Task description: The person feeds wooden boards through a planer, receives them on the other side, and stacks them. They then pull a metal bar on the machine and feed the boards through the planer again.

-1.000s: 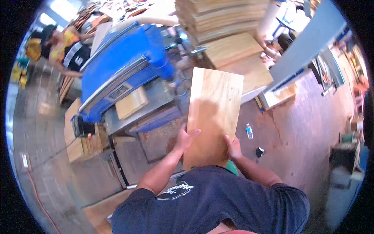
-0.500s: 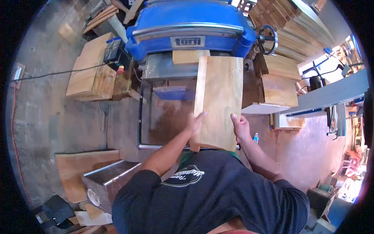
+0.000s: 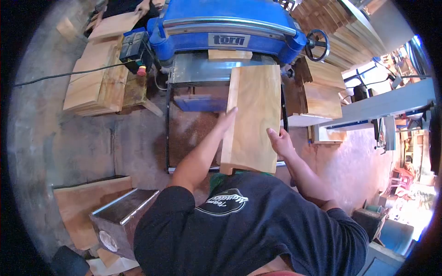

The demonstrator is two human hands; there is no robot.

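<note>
A long pale wooden board point(image 3: 255, 115) lies between my two hands, its near end close to my shirt and its far end at the bed of the blue thickness planer point(image 3: 228, 27). My left hand point(image 3: 226, 120) grips the left edge, thumb on top. On the right edge, lower down, my right hand point(image 3: 282, 141) is closed with its thumb over the face; its other fingers are partly hidden. Another board point(image 3: 230, 54) sits under the planer's front, beyond the one I hold, on the shiny metal bed point(image 3: 198, 69).
Stacked boards point(image 3: 94, 83) stand left of the planer, beside a switch box with a red button point(image 3: 142, 70). Another person's hand point(image 3: 143, 7) touches a board there. More boards point(image 3: 324, 96) are stacked right, near the handwheel point(image 3: 317, 45). A metal box point(image 3: 124, 207) stands at lower left.
The board at the planer's mouth has gone further in. My left hand has moved up along the held board's edge. At upper left, another person's hand with a board has come into view.
</note>
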